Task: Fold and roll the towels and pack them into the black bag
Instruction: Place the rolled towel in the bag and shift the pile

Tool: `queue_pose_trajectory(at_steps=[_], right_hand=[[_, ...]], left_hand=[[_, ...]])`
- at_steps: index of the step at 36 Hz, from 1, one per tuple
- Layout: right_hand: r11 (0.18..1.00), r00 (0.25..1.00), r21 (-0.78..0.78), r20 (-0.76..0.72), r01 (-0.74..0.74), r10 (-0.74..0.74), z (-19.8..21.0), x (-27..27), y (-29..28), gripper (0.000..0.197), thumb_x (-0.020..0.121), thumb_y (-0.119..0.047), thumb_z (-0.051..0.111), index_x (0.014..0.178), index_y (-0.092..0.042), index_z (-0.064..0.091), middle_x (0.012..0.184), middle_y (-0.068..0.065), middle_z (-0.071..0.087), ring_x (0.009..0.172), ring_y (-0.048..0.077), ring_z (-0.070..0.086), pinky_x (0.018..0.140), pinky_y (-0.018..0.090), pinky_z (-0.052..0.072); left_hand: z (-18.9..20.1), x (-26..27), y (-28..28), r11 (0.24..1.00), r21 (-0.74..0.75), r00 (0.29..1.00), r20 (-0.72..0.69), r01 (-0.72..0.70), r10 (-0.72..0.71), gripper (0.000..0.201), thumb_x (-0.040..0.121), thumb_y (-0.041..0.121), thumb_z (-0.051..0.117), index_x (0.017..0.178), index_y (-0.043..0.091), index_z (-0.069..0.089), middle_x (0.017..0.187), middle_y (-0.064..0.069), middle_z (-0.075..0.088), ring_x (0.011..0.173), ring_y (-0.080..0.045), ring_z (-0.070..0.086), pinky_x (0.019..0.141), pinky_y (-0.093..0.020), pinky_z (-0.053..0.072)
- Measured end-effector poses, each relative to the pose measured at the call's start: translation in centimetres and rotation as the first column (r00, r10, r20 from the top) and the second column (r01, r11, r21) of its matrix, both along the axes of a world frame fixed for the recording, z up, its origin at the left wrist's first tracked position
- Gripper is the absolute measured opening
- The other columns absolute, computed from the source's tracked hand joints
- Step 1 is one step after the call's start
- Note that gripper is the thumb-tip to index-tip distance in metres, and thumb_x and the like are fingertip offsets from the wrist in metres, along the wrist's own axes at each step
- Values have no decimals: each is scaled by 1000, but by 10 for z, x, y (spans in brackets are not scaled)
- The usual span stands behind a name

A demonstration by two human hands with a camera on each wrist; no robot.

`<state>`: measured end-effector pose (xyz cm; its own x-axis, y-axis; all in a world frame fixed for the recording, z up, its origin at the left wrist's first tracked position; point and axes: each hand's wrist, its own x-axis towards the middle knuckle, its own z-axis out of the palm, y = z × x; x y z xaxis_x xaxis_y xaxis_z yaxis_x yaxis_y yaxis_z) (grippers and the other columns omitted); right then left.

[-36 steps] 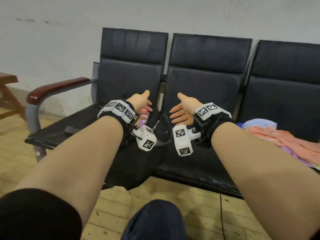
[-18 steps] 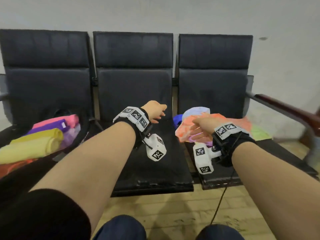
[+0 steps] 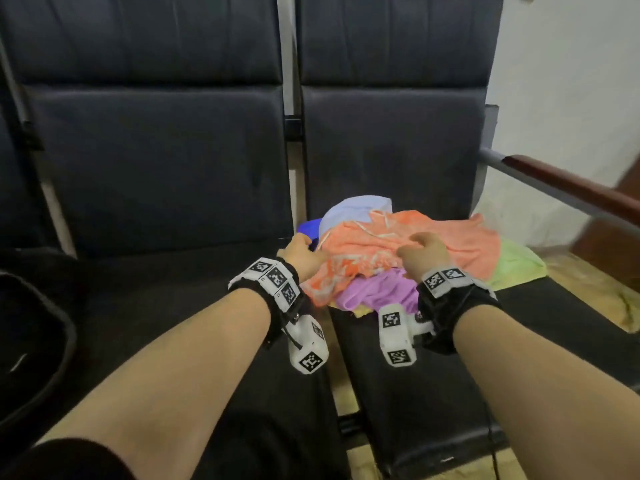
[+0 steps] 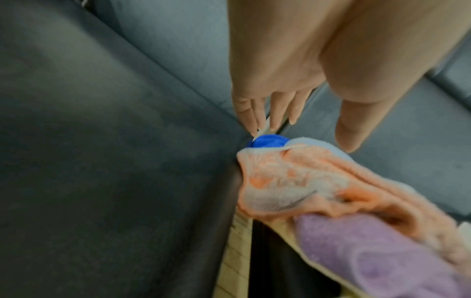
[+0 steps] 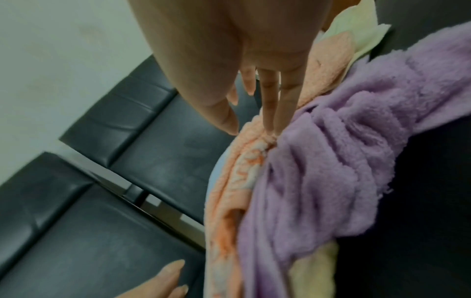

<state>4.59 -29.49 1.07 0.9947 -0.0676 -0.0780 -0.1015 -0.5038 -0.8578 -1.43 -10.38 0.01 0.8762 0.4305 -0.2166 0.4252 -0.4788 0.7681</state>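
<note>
Neither hand has closed on anything: the left hand [image 3: 302, 255] reaches with straight, spread fingers [image 4: 248, 113] toward the left edge of the towel pile, its fingertips just above a blue towel [image 4: 267, 141] that peeks out there, and whether they touch it I cannot tell. Her right hand [image 3: 424, 253] lies on top of the orange towel [image 3: 408, 244], fingers [image 5: 271, 100] stretched out along the cloth and the tips dipping into the fold where orange meets the purple towel [image 5: 331, 171]; the thumb is apart from the fingers, so no pinch shows.

All the towels lie loose and crumpled in one heap on the right seat [image 3: 433, 393] of the black bench. Orange is uppermost, with a pale pattern on its front corner. Purple sits under it toward the front, a pale blue towel [image 3: 356, 211] bulges at the back near the backrest, and a light green towel [image 3: 516, 265] spreads out to the right. A strip of yellow towel [image 3: 363, 310] shows beneath the purple.

At the far left edge of the head view, part of the black bag [image 3: 38, 334] shows, well apart from the heap, with the middle seat [image 3: 173, 306] between them. A brown armrest [image 3: 571, 188] runs along the right end of the bench.
</note>
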Motion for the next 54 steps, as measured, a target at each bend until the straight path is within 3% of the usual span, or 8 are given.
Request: queue_pose_trajectory(at_steps=[6, 8, 12, 17, 29, 33, 49, 54], right_hand=[[988, 1000, -151, 19, -8, 11, -39, 30, -2, 73, 85, -7, 57, 150, -18, 26, 155, 12, 21, 138, 31, 33, 111, 40, 35], [985, 1000, -175, 17, 5, -2, -46, 38, -5, 65, 86, -12, 57, 146, -16, 33, 149, 14, 33, 131, 34, 41, 107, 38, 37], [961, 999, -275, 38, 9, 2, -46, 44, -12, 33, 94, -11, 49, 126, -8, 57, 134, 9, 52, 124, 29, 48, 101, 27, 31], [959, 993, -265, 94, 100, -78, -38, 49, -26, 25, 93, -10, 55, 114, -2, 65, 116, 19, 65, 107, 33, 59, 80, 26, 37], [978, 946, -93, 283, 189, -156, 49, 8, -14, 26, 94, -5, 43, 113, 3, 59, 78, 3, 46, 90, 20, 36, 81, 24, 26], [986, 948, -77, 293, 151, -123, 80, -17, -3, 22, 93, -11, 47, 107, -2, 61, 116, 14, 63, 112, 31, 54, 86, 28, 33], [969, 901, -52, 357, -243, 246, 139, -184, 93, 26, 88, -11, 53, 67, -22, 44, 95, 7, 66, 91, 24, 62, 85, 33, 50], [937, 883, -54, 320, -346, 345, 116, -230, 121, 24, 90, -13, 53, 69, -21, 46, 92, 1, 58, 87, 17, 53, 77, 27, 42]], left_hand=[[-38, 23, -5, 992, -27, 990, -72, 121, -123, 86, 60, 59, 70, 126, 6, 53, 126, -20, 58, 118, -40, 55, 102, -47, 43], [-46, 28, -8, 988, -53, 989, -20, 144, -146, 89, 50, 56, 74, 116, -1, 58, 116, -26, 63, 108, -44, 60, 94, -45, 51], [-50, 28, -10, 968, -51, 969, 29, 247, -246, 11, 88, 25, 69, 85, 16, 62, 81, -1, 63, 90, -28, 63, 75, -24, 51], [-57, 33, -4, 990, -63, 989, 75, 129, -124, 22, 76, 30, 80, 68, 23, 61, 69, 2, 60, 68, -18, 58, 61, -22, 46], [14, 19, 2, 990, -48, 917, 373, -130, 138, 25, 87, 12, 64, 65, 17, 54, 79, -5, 61, 76, -20, 54, 67, -24, 38], [49, -9, 9, 982, -70, 881, 435, -173, 186, 20, 89, 8, 59, 69, 13, 57, 80, -6, 61, 77, -23, 56, 68, -29, 45], [150, -225, 73, 948, -27, 769, 578, -318, 274, 25, 89, 9, 60, 67, 18, 50, 69, 6, 53, 62, -10, 50, 41, -5, 34], [136, -280, 88, 947, -28, 824, 485, -321, 293, 15, 89, 17, 63, 75, 14, 58, 84, -4, 64, 83, -20, 60, 77, -32, 50]])
